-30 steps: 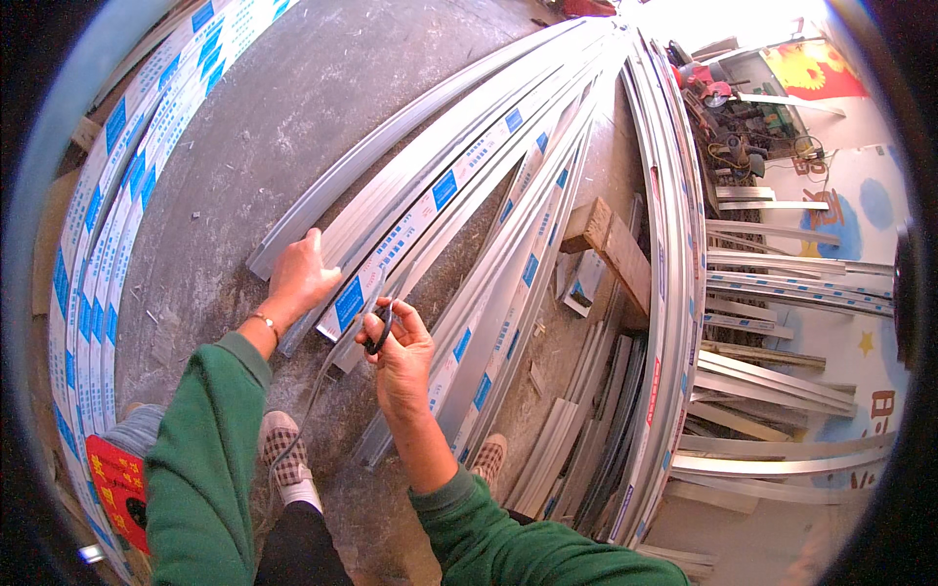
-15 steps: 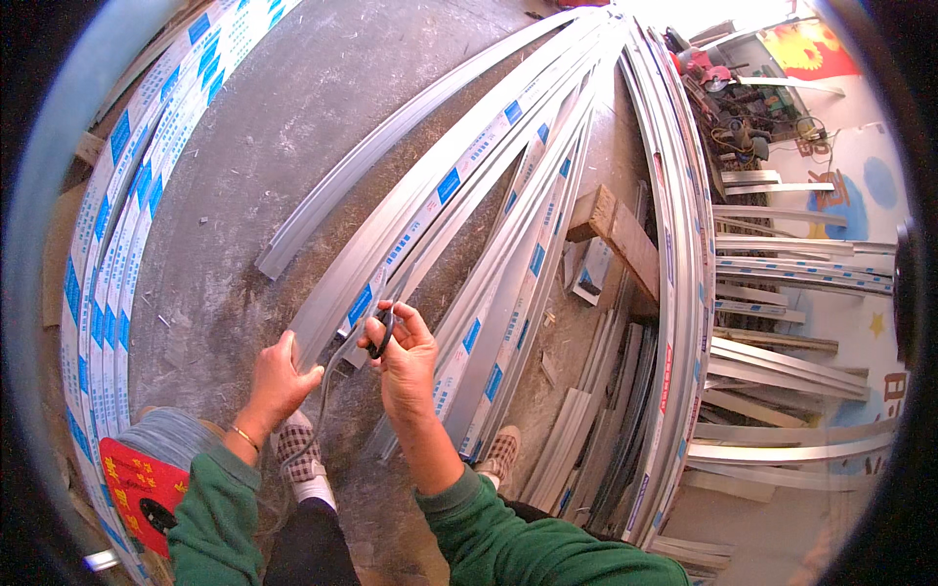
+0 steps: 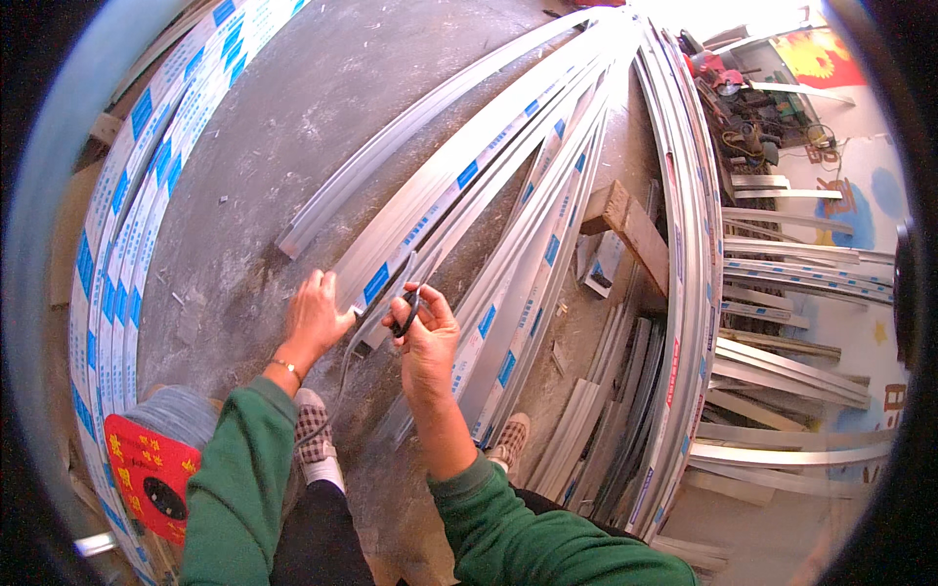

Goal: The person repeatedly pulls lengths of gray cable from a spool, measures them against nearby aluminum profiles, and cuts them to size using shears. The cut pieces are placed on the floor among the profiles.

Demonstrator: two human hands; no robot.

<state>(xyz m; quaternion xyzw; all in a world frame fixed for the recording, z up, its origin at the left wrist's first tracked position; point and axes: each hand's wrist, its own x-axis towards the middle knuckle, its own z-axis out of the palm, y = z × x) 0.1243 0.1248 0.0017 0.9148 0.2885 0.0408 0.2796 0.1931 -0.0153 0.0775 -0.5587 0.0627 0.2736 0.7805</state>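
Observation:
My left hand (image 3: 313,320) lies over the near end of a long silver aluminium profile (image 3: 391,234), its fingers wrapped over the edge and the thumb reaching to the right. Beside the thumb, a thin grey strip (image 3: 344,376) hangs from the profile's end and curves down toward my left shoe. My right hand (image 3: 428,342), just right of that end, has its fingers closed in the black handles of scissors (image 3: 405,313). Their blades point up and away, partly lost against the profiles. At the lower left stands a spool (image 3: 147,479) of grey strip with a red face.
More profiles (image 3: 532,264) fan out toward the bright far end. A wooden block (image 3: 630,239) stands among them at the right. White-and-blue wrapped profiles (image 3: 107,293) line the left side. Short offcuts (image 3: 791,371) and power tools (image 3: 747,142) lie along the right wall.
My left hand has reached a little farther forward onto the profile, its fingers now over the edge. The right hand with the scissors has shifted slightly right and up, and the whole view has moved.

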